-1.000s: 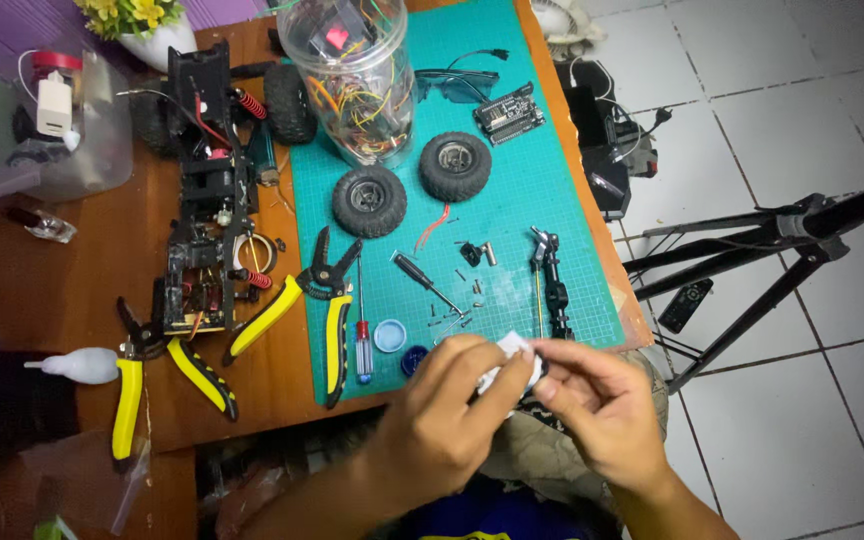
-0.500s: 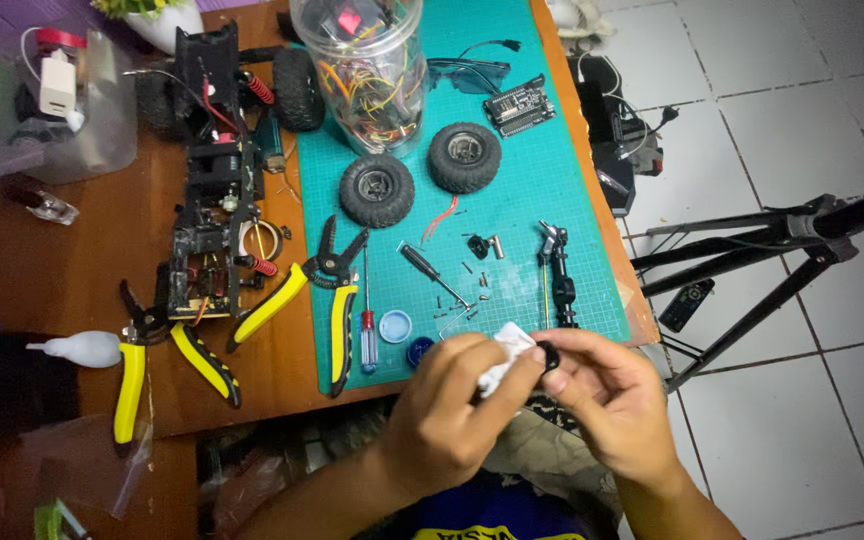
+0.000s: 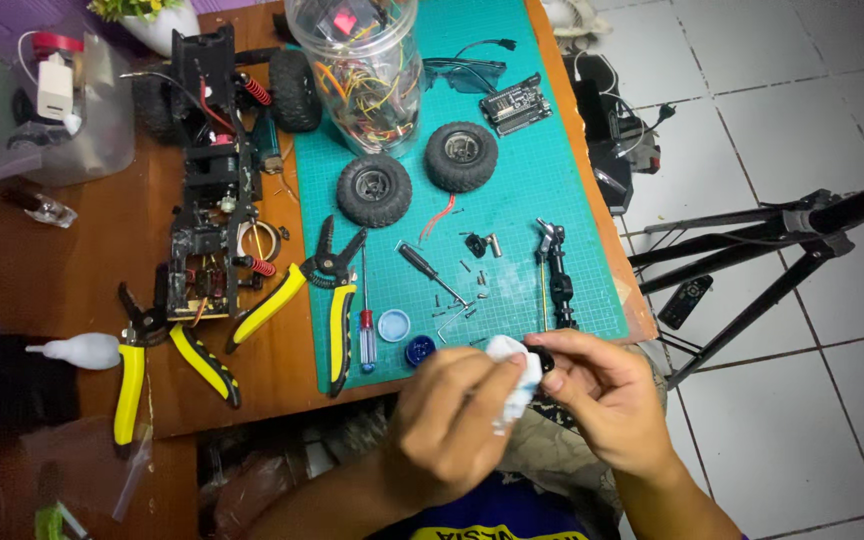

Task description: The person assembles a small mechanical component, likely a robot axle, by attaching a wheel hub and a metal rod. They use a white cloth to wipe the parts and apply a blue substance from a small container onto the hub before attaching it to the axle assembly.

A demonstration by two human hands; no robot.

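Two hands meeting just off the near edge of the surface [image 3: 252,385]: left hand [image 3: 457,420] pinching a white cloth [image 3: 514,368], right hand [image 3: 607,400] pinching a small black part [image 3: 546,361] against it. Little changed from a second ago, grip the same, cloth a touch lower over the lap; wiping apparently ongoing. Beyond, green cutting mat [image 3: 512,200], two loose wheels [image 3: 417,172], yellow-handled pliers [image 3: 337,290], all untouched.

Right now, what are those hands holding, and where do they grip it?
Left hand pinches a white tissue; right hand fingertips grip a small black part by its edge.
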